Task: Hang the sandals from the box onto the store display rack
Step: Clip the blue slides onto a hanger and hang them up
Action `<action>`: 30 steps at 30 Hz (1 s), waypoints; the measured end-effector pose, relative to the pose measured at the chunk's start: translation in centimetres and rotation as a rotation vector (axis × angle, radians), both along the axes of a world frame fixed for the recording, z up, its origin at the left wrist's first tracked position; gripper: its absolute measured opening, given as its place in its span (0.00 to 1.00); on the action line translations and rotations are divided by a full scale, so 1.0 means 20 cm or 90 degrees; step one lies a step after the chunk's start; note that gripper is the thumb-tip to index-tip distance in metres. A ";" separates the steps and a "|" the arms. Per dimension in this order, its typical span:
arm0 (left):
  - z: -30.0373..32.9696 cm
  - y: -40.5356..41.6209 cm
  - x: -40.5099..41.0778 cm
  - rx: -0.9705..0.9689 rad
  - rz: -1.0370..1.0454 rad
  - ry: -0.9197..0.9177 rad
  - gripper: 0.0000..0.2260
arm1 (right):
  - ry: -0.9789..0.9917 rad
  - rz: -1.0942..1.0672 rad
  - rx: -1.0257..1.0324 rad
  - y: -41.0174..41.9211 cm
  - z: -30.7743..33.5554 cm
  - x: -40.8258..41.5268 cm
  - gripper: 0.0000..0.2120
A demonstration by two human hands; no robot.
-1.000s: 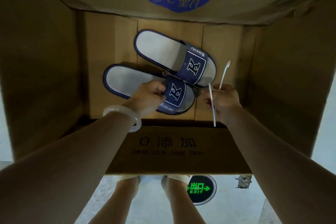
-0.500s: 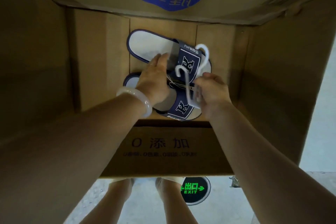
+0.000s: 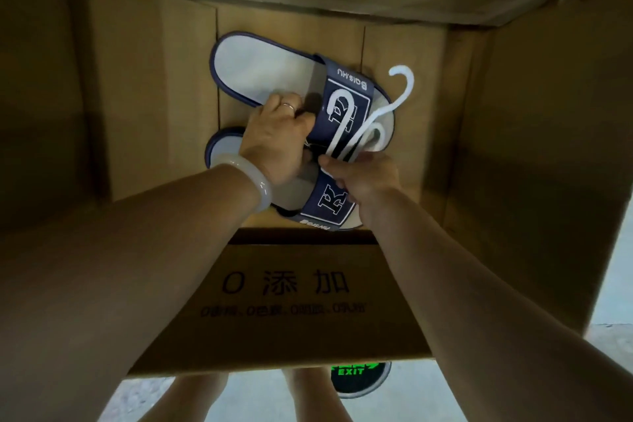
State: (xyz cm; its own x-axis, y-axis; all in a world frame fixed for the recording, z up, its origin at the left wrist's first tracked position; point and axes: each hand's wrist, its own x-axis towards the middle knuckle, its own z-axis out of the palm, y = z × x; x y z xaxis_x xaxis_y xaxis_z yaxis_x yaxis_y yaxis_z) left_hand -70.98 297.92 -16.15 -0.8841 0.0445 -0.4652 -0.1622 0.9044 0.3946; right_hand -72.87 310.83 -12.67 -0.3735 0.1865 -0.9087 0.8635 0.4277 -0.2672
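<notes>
Two navy sandals with pale grey footbeds lie on the bottom of an open cardboard box (image 3: 154, 96). The far sandal (image 3: 263, 72) points up-left; the near sandal (image 3: 329, 205) is partly under my hands. My left hand (image 3: 277, 137), with a ring and a pale bangle, grips the far sandal at the edge of its strap. My right hand (image 3: 363, 175) is closed on two white plastic hooks (image 3: 359, 120), whose curved tops stick up over the far sandal's strap.
The box walls rise on all sides, with a printed flap (image 3: 287, 288) toward me. Below the box I see my legs and a round green EXIT floor sign (image 3: 356, 377) on a grey floor.
My left hand has slid from the near sandal up to the far sandal's strap. My right hand has turned the white hooks upright and brought them over the far sandal.
</notes>
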 end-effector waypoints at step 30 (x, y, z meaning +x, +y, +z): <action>0.20 -0.10 0.23 0.271 0.504 -0.332 0.09 | -0.065 0.374 -0.143 0.02 0.08 -0.06 0.08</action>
State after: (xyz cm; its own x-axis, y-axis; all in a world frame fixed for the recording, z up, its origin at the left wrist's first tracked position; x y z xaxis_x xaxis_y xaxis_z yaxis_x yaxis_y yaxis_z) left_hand -66.35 296.01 -12.17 -0.4250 -0.2107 -0.8803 -0.8913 0.2670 0.3664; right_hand -74.01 311.32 -11.03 -0.2654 -0.2230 -0.9380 0.5283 0.7802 -0.3349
